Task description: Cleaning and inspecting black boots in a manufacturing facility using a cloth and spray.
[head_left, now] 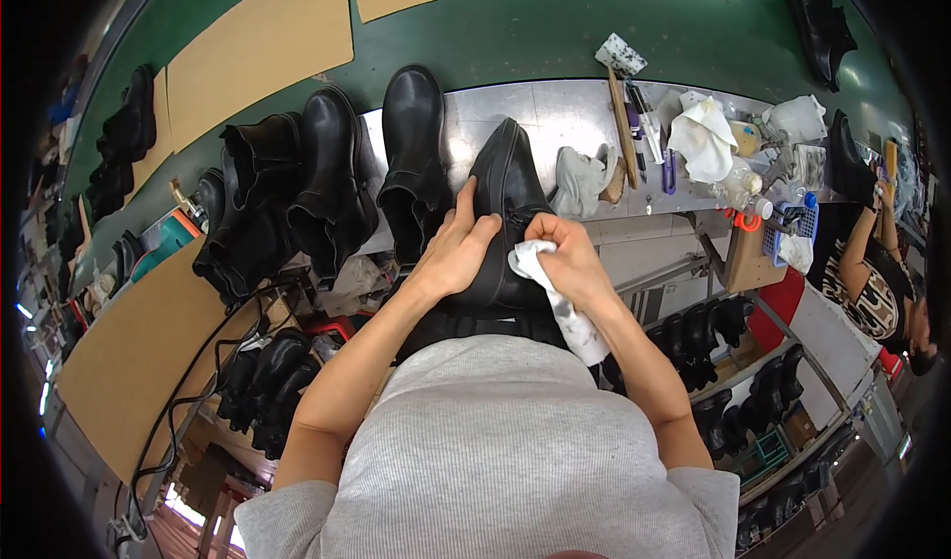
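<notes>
1. While you lean over the bench, your left hand [458, 252] lies flat on the black boot [507, 212], fingers spread along its side with the thumb up on the shaft.
2. Your right hand [570, 262] pinches a white cloth [560, 296] against the boot's zip side; its tail hangs down past your wrist.
3. The boot is glossy, ankle-high, toe pointing away, held between both hands at the steel worktop's [555, 113] near edge.
4. Beyond lie brown cardboard sheets [260, 49] on the green belt [555, 34].
</notes>
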